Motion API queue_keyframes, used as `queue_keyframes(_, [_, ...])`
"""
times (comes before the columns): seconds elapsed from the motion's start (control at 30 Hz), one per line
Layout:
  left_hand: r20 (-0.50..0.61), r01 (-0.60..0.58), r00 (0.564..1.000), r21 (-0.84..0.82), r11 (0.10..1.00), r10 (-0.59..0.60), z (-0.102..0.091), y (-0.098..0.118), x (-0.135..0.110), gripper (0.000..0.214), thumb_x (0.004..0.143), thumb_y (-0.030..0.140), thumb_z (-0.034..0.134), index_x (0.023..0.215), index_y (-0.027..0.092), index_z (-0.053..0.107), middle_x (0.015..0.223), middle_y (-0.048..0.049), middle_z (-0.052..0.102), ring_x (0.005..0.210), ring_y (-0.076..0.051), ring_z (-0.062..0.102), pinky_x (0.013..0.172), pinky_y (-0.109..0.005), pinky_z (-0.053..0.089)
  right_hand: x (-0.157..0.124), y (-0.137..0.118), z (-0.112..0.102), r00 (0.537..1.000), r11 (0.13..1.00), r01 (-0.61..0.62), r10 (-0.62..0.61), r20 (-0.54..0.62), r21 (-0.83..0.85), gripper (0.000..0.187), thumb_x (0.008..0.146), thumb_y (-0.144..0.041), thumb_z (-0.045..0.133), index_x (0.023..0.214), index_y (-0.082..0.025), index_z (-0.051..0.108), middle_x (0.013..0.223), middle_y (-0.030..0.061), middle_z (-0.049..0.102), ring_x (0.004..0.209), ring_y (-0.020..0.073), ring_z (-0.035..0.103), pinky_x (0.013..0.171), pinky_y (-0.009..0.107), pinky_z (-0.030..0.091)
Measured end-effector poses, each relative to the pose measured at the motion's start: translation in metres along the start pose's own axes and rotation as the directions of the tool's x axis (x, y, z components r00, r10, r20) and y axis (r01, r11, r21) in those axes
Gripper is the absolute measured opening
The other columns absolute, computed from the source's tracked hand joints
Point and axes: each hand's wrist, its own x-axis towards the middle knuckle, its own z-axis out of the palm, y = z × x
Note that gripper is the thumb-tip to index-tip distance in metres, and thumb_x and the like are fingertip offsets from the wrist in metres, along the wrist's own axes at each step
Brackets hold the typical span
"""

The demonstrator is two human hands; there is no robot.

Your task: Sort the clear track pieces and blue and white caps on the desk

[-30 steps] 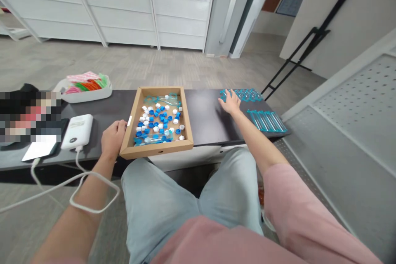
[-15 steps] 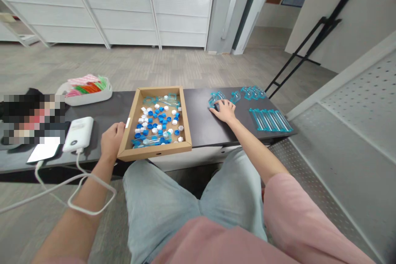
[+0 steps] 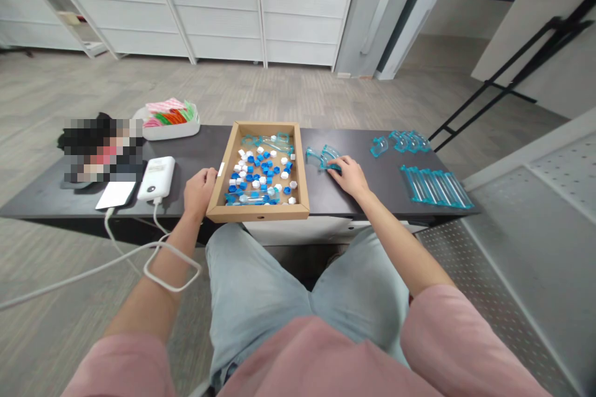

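My left hand [image 3: 200, 192] is curled closed against the left side of a shallow cardboard box [image 3: 303, 173]; no object shows in its fingers. Inside the box lie loose blue and white blocks [image 3: 263, 170] and several clear teal tubes [image 3: 254, 197]. To the box's right, my right hand [image 3: 350, 177] rests low over the table, its fingertips closed on a small group of curved clear teal tubes [image 3: 329, 154]. The thumb and fingers partly cover the nearest one, so the exact grip is hard to see.
A single curved tube [image 3: 379, 147] and a row of curved tubes [image 3: 410, 141] lie at the right, behind straight tubes [image 3: 436, 187]. On the left are a power bank [image 3: 157, 178] with a white cable [image 3: 173, 247], a phone [image 3: 116, 193] and a white basket [image 3: 172, 131].
My right hand has moved left toward the box, and the curved tubes under it have shifted with it and spread apart. The view has turned left. My left hand stays beside the box.
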Motion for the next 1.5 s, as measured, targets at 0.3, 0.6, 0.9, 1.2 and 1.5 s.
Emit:
queue_keyframes(0.3, [-0.031,0.023,0.999,0.034,0.999,-0.022,0.003,0.003,0.001,0.047,0.114,0.053,0.042,0.105,0.031,0.082,0.117,-0.0096,0.086,0.115,-0.031,0.075,0.081,-0.034,0.047,0.007,-0.011,-0.012,0.981,0.962,-0.055,0.102,-0.166,0.267,0.04,0.116,-0.048,0.061,0.137,-0.022,0.084,0.141,0.0167,0.075,0.128,0.0335,0.074,0.107,0.045,0.067])
queue_keyframes(0.6, [0.001,0.038,0.999,-0.03,0.999,-0.038,0.0,0.005,0.001,0.046,0.116,0.041,0.04,0.111,0.03,0.084,0.115,-0.0091,0.087,0.113,-0.029,0.076,0.085,-0.035,0.046,0.044,-0.108,0.001,0.936,0.856,0.351,-0.334,-0.112,0.379,0.03,0.111,-0.04,0.074,0.138,-0.034,0.088,0.139,0.0108,0.077,0.137,0.0333,0.072,0.124,0.056,0.06])
queue_keyframes(0.9, [-0.04,0.027,0.999,-0.034,0.999,-0.029,0.001,0.009,-0.003,0.042,0.117,0.04,0.046,0.111,0.025,0.085,0.117,-0.0098,0.087,0.111,-0.028,0.077,0.085,-0.033,0.048,0.102,-0.149,0.044,0.808,0.777,0.516,-0.581,0.095,0.359,0.047,0.101,-0.041,0.092,0.145,-0.026,0.085,0.143,0.0145,0.077,0.138,0.0347,0.073,0.128,0.055,0.055])
queue_keyframes(1.2, [0.0,0.02,1.0,-0.025,0.999,-0.02,-0.001,0.006,-0.003,0.047,0.117,0.044,0.042,0.114,0.028,0.086,0.121,-0.0127,0.087,0.115,-0.03,0.076,0.087,-0.036,0.046,0.127,-0.133,0.033,0.94,0.938,0.332,-0.338,0.041,0.102,0.052,0.11,-0.052,0.074,0.157,-0.03,0.076,0.179,0.0151,0.06,0.176,0.042,0.039,0.142,0.072,0.026])
queue_keyframes(1.5, [0.014,0.043,0.999,0.008,0.999,-0.043,0.002,0.003,0.003,0.045,0.115,0.046,0.043,0.116,0.024,0.083,0.121,-0.0114,0.087,0.114,-0.031,0.074,0.082,-0.032,0.044,0.092,0.028,-0.027,0.906,0.906,-0.404,0.376,-0.191,-0.131,0.076,0.112,-0.052,0.062,0.178,-0.017,0.048,0.191,0.0284,0.034,0.176,0.0469,0.029,0.138,0.07,0.028])
